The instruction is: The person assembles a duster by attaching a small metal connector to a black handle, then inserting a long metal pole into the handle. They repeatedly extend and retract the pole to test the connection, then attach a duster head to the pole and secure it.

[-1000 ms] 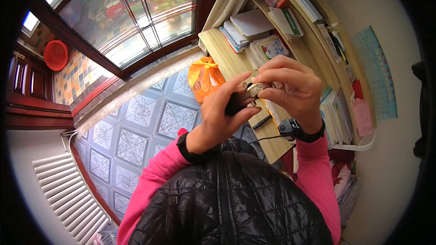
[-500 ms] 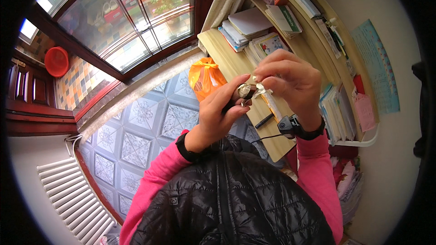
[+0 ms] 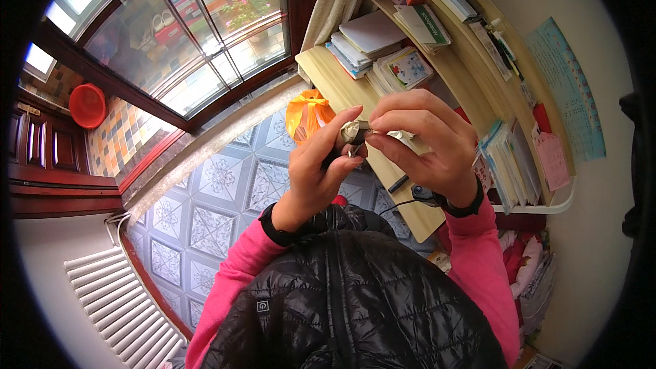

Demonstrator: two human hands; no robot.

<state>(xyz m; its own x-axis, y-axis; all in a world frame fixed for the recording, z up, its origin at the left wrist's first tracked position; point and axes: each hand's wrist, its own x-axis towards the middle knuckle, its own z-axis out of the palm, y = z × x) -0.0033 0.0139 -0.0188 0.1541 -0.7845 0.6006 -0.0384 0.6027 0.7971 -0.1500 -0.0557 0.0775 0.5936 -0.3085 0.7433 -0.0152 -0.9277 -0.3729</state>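
- Many grey-blue tiles with swirly patterns make up the floor around us.
- We see a light wooden desk, with piles of books at the far part and a dark stick near our right arm.
- An orange bag is just beside the desk's left edge.
- Wooden shelves go up on the right, and blue paper is on the wall.
- To our left we see a window with dark red wood around it, a round red tub and a white radiator.
- We have a small thing up in front of us, in our left hand.
- It looks pale, shiny and crumpled on top, with a dark side and a silver bit below.
- Our left fingers and thumb grasp it.
- Our right hand has its thumb and fingertips close together at its right side; we cannot tell if they pinch it.
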